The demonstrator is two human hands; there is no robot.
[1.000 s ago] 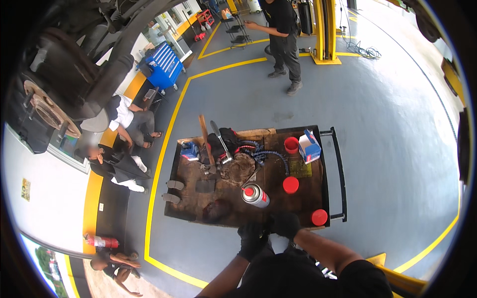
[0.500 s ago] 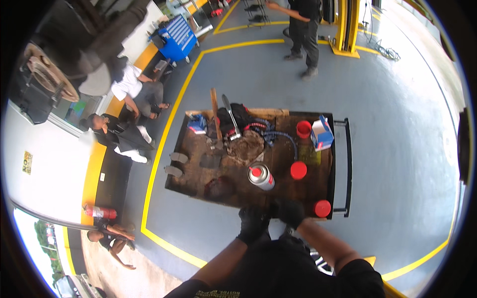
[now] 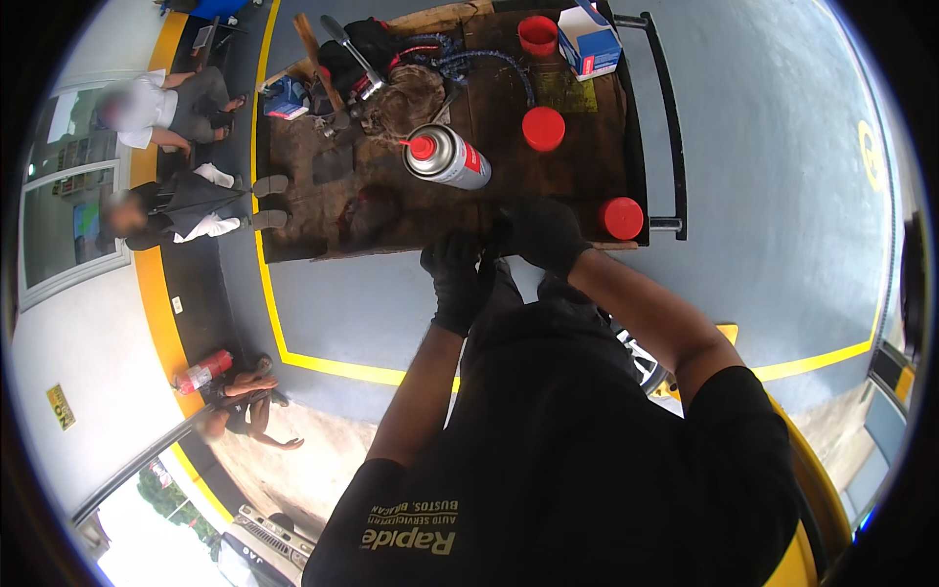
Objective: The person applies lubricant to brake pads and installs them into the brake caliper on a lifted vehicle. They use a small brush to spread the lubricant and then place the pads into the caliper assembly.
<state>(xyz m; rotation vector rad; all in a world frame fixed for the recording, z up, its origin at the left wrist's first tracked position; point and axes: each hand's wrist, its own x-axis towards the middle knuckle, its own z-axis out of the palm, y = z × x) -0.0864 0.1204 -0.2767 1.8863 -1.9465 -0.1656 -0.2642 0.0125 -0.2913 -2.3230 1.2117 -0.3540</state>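
Both my hands wear black gloves and meet at the near edge of the wood-topped cart (image 3: 509, 201). My left hand (image 3: 458, 284) is closed, its fingers curled near the right one. My right hand (image 3: 544, 237) is closed too, with its fingertips bent toward the left. Whatever lies between them is dark and cannot be made out. Just beyond stands a silver spray can (image 3: 447, 157) with a red cap. A round red lid (image 3: 543, 128) is to its right, and another red lid (image 3: 621, 218) sits by the cart's near right corner.
Farther back lie a brown rag (image 3: 403, 103), a ratchet (image 3: 352, 54), a wooden-handled hammer (image 3: 318, 59), a blue-and-white box (image 3: 590, 44) and a red cup (image 3: 538, 35). Two brake pads (image 3: 270, 203) rest at the left edge. A black handle (image 3: 668, 127) juts out right. People sit at left.
The view has tilted down, so the cart appears higher and larger and more of my body shows. My hands stay together at the cart's near edge.
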